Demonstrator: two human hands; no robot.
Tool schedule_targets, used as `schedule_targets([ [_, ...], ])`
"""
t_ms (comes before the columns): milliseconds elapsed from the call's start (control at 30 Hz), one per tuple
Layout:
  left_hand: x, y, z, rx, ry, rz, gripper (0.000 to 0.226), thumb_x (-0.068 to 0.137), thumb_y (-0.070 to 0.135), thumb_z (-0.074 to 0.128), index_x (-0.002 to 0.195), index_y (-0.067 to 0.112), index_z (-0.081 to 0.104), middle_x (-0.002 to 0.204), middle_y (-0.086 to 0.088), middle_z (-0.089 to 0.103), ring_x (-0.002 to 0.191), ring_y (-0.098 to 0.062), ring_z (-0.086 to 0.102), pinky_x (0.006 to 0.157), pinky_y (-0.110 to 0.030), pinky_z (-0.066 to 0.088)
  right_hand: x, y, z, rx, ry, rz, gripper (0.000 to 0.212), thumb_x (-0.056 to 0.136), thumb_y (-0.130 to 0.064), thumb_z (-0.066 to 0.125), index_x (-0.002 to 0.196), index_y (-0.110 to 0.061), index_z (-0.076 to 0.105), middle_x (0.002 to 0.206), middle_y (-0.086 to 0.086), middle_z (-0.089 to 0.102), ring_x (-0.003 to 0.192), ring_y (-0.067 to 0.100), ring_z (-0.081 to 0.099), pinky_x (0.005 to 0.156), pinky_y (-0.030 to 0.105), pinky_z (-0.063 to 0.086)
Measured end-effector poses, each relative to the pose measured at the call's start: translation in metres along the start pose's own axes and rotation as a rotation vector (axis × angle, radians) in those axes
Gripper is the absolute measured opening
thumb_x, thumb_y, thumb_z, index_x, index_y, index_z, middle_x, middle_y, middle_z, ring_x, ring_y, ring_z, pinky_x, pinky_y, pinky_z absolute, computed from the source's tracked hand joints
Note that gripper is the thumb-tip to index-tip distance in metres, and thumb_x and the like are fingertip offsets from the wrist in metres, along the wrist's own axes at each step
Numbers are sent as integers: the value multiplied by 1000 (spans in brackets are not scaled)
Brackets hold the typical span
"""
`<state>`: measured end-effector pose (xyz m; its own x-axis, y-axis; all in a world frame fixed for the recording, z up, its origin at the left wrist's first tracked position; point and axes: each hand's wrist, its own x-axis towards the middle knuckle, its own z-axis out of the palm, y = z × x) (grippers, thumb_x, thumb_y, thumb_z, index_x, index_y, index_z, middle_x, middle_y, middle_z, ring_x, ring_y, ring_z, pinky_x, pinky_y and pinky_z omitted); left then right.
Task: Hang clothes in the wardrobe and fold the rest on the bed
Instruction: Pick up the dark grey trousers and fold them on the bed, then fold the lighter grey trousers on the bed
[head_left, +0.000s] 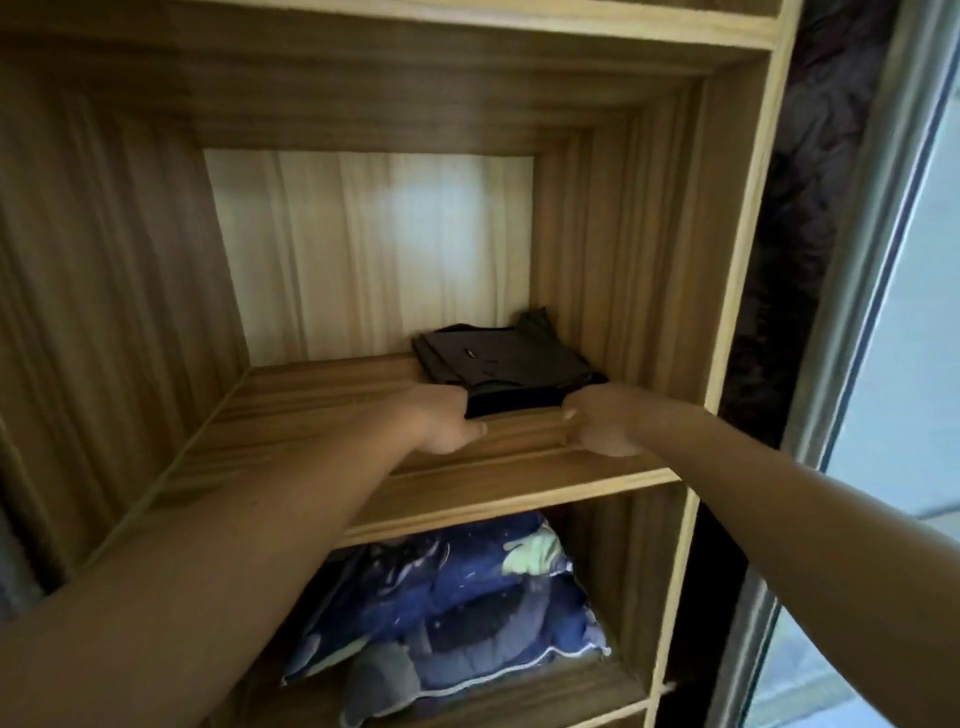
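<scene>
A stack of folded dark clothes (501, 361) lies on the upper shelf (311, 410) of a wooden wardrobe (737, 249), towards the right side and close to the right wall of that compartment. A grey piece lies on top and a black one underneath, the black edge nearest the camera. The left hand (441, 421) grips the stack's near left corner and the right hand (602, 423) grips its near right corner. Both hands have curled fingers clamped on the black fabric, with their thumbs showing at the front, and both rest low on the shelf board with bare forearms reaching in from below. The rest of the shelf to the left of the stack is plain wood grain, and a pale back panel (363, 249) closes the compartment behind. In the compartment below, a blue patterned pillow (457, 587) with light piping lies on the lower board. To the right of the wardrobe are a dark patterned curtain (800, 208) and then a bright glass pane (914, 322) in a grey frame
</scene>
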<state>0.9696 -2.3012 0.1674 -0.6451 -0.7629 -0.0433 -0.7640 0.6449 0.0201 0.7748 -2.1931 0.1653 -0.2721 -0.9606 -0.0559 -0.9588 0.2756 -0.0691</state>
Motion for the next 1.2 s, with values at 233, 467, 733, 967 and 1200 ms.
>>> schedule_targets([
  [233, -44, 48, -3, -64, 18, 275, 33, 99, 40, 51, 115, 13, 61, 118, -7, 63, 104, -24, 59, 79, -33, 44, -113, -3, 11, -3, 36, 231, 48, 97, -48, 57, 136, -21, 57, 137, 3, 58, 126, 26, 53, 102, 37, 46],
  [467, -91, 148, 23, -82, -53, 580, 36, 99, 36, 49, 110, 7, 68, 110, -12, 68, 96, -26, 65, 80, -35, 51, -249, 34, 34, 9, -26, 574, 47, 98, -47, 57, 132, -14, 62, 135, 7, 59, 123, 28, 55, 96, 34, 44],
  [733, -113, 268, 89, -6, -288, 846, 30, 102, 32, 45, 111, 7, 57, 115, -15, 64, 79, -23, 60, 62, -27, 46, -384, 102, 88, 39, -163, 951, 42, 97, -50, 55, 113, -13, 67, 122, 4, 66, 114, 26, 59, 92, 33, 44],
  [967, -110, 378, 145, 24, -299, 1029, 31, 99, 34, 49, 116, 11, 59, 117, -10, 63, 94, -26, 65, 80, -36, 52, -456, 157, 133, 173, -215, 1152, 49, 98, -48, 57, 128, -10, 65, 131, 7, 63, 119, 27, 58, 93, 32, 45],
  [1200, -73, 503, 192, 18, -351, 1130, 18, 96, 32, 53, 102, 17, 61, 110, -3, 62, 100, -21, 60, 88, -36, 51, -471, 247, 157, 252, -215, 1236, 47, 101, -43, 54, 136, -12, 61, 140, 8, 58, 127, 27, 54, 103, 34, 43],
])
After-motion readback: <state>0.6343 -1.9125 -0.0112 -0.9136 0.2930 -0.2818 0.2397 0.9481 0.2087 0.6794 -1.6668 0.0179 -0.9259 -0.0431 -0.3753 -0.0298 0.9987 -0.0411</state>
